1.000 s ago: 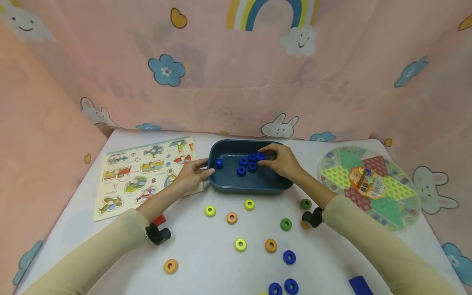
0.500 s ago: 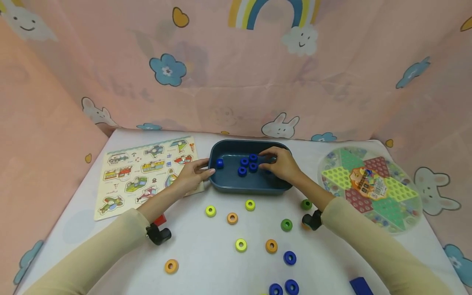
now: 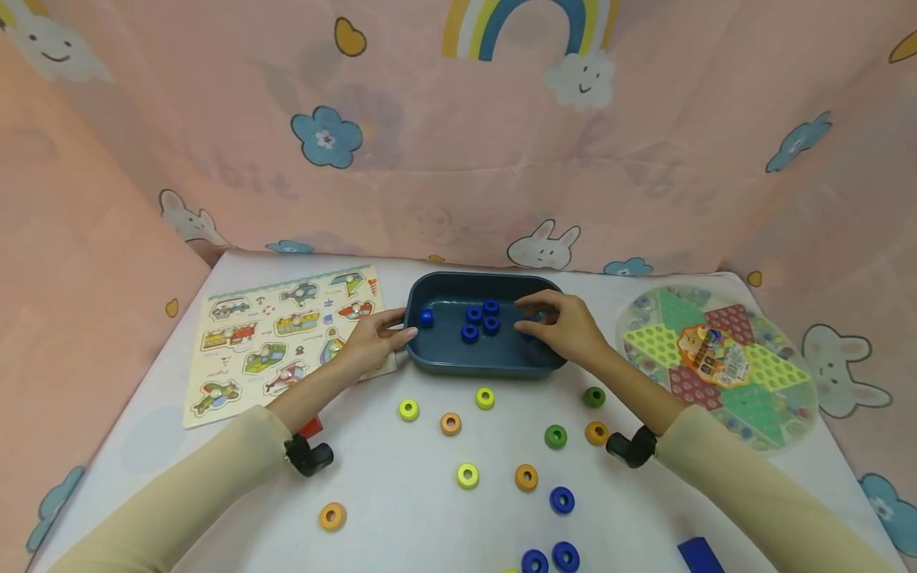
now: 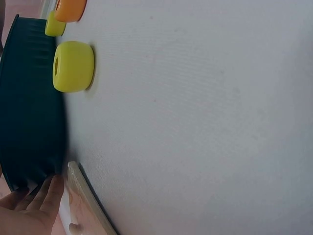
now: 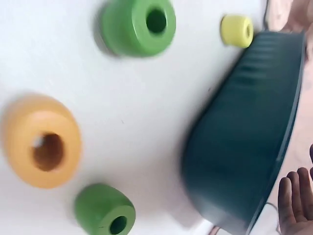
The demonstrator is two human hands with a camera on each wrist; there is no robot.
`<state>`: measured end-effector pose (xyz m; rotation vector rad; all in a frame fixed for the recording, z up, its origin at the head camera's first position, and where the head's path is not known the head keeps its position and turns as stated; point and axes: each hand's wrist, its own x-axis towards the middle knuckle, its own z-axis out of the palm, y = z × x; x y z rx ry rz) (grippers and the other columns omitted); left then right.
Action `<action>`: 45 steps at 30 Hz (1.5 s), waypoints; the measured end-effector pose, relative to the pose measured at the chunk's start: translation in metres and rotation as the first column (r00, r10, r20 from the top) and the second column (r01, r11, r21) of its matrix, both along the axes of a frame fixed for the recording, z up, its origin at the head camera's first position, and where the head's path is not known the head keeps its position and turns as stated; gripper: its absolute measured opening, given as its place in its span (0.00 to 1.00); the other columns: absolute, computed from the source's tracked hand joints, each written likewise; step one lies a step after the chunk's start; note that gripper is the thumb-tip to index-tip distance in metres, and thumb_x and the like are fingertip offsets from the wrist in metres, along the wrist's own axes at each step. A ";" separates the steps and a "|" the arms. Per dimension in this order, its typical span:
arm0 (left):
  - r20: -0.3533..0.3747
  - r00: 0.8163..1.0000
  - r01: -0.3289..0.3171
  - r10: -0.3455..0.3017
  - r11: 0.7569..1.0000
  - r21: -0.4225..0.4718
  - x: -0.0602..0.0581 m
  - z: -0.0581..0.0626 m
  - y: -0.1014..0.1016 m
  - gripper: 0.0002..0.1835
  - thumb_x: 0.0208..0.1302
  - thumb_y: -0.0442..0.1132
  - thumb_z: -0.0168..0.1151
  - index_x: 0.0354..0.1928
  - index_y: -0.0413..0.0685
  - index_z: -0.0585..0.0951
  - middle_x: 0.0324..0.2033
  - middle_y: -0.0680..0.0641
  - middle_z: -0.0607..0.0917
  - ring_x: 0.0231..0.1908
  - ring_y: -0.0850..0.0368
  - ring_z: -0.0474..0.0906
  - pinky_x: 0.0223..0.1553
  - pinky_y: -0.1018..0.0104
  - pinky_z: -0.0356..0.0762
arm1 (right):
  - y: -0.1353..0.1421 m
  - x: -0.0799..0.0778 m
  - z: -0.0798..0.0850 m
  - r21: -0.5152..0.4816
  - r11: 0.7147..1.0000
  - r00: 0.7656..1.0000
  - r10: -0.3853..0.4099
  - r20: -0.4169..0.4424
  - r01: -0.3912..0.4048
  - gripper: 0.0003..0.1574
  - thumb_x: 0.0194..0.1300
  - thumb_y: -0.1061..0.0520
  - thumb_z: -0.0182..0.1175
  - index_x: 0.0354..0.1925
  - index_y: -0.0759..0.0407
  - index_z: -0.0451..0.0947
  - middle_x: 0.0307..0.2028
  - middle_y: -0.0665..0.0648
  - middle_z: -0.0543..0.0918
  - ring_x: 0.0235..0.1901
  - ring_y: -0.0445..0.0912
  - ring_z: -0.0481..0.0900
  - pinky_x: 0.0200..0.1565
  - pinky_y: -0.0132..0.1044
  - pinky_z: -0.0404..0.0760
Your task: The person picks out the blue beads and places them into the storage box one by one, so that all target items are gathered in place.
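My left hand point(image 3: 368, 342) grips the left end of a dark blue-green plastic tray point(image 3: 444, 362), its thumb at the rim; in the left wrist view its fingers point(image 4: 48, 196) lie against the tray's outer wall. Over the tray's right end is my right hand point(image 3: 569, 326), thumb and forefinger curved with a gap between them. Inside the tray are several blue ring beads point(image 3: 470, 333), most of them grouped near the middle. One more blue bead point(image 3: 426, 318) lies at the left end. A bit of blue shows below my right thumb, mostly hidden by the hand.
Yellow point(image 3: 468, 476), orange point(image 3: 526, 477), green point(image 3: 555, 436) and blue ring beads point(image 3: 562, 500) are scattered before the tray. A picture puzzle board point(image 3: 247, 318) lies left, a round game board point(image 3: 716, 358) right. A blue block point(image 3: 700, 555) lies at the front right.
My right hand has drawn back to the right, its thumb and forefinger leaving the bead group. The blue bead at its fingertips no longer shows there. My left hand stays on the tray.
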<state>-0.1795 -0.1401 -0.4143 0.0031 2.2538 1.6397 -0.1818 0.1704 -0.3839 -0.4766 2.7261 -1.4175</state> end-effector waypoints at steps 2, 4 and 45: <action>-0.005 1.000 0.002 -0.002 1.000 0.000 0.000 0.001 0.000 0.30 0.64 0.40 0.59 0.66 0.42 0.64 0.62 0.42 0.68 0.54 0.50 0.72 0.49 0.66 0.74 | 0.004 0.010 0.004 -0.036 0.999 1.000 0.017 0.008 -0.017 0.18 0.55 0.56 0.67 0.46 0.56 0.80 0.42 0.57 0.81 0.37 0.48 0.79 0.37 0.35 0.80; -0.008 1.000 0.003 -0.003 1.000 -0.001 -0.001 0.001 0.000 0.30 0.64 0.40 0.59 0.66 0.42 0.64 0.62 0.42 0.68 0.54 0.50 0.73 0.49 0.66 0.74 | 0.007 0.022 0.008 -0.086 0.996 0.999 0.038 0.014 -0.037 0.18 0.56 0.56 0.67 0.46 0.58 0.80 0.43 0.58 0.81 0.39 0.48 0.79 0.38 0.34 0.80; -0.008 1.000 0.004 -0.004 1.000 -0.002 -0.001 -0.002 -0.001 0.30 0.63 0.42 0.60 0.66 0.43 0.64 0.62 0.43 0.68 0.54 0.50 0.72 0.51 0.65 0.73 | 0.056 0.181 -0.053 -0.105 0.983 0.916 0.179 0.359 -0.151 0.24 0.48 0.50 0.71 0.45 0.53 0.79 0.42 0.48 0.81 0.39 0.41 0.77 0.36 0.32 0.79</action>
